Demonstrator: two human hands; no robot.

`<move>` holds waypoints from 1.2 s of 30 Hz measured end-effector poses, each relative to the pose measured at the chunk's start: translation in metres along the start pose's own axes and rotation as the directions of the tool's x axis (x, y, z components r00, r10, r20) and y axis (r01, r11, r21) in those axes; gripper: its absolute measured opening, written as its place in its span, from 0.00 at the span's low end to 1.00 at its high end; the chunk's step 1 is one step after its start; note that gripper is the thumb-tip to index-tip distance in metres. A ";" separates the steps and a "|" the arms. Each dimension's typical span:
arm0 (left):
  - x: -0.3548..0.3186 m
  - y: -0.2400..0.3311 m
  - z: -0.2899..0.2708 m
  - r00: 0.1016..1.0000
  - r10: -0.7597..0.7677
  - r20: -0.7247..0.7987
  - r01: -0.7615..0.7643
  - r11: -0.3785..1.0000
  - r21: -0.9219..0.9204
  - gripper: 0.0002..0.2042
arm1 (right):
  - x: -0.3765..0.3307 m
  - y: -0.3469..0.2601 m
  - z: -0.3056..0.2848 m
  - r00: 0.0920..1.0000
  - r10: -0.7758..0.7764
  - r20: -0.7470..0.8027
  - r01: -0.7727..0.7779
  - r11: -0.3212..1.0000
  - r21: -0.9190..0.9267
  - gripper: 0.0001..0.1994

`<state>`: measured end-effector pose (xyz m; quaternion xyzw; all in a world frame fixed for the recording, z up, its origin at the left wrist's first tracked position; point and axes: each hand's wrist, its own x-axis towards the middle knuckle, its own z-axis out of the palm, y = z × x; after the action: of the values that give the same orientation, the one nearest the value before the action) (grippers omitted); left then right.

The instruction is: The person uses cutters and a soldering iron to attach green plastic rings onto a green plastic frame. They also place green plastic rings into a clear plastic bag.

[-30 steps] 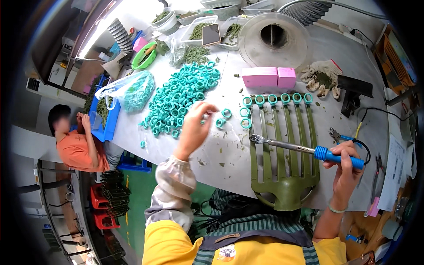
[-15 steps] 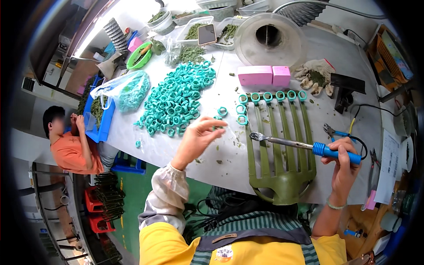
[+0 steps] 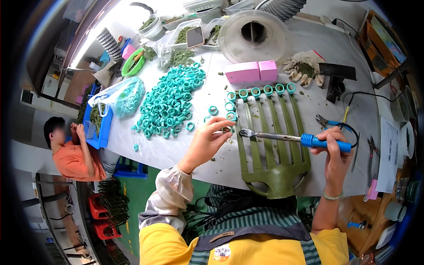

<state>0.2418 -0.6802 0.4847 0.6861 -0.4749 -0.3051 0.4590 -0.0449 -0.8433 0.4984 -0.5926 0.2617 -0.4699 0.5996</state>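
My right hand grips the blue handle of a soldering iron, whose broad, grey-crusted tip points left over the rake's leftmost tine. An olive-green plastic rake head lies flat, tines away from me, with teal rings along its far end and down the upper left side. My left hand is closed in a pinch on a small teal ring, beside that left tine and just left of the iron's tip. Loose teal rings lie just beyond my left fingers.
A big heap of teal rings covers the table's left middle. Two pink blocks, a soiled glove and a black stand lie beyond the rake. Blue-handled pliers rest at right. Someone in orange sits far left.
My left hand has moved right toward the rake's left tine and the iron's tip, the ring in its fingertips. The whole view has shifted slightly. The iron stays over the tines.
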 end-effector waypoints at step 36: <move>-0.022 -0.088 -0.084 0.973 0.001 -0.230 0.138 0.796 0.590 0.12 | -0.007 -0.019 -0.007 1.000 -0.011 0.026 0.012 1.000 -0.026 0.10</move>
<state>0.3377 -0.6196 0.4362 0.8422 -0.4685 -0.0779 0.2552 -0.0589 -0.8380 0.5133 -0.6081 0.2566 -0.4622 0.5923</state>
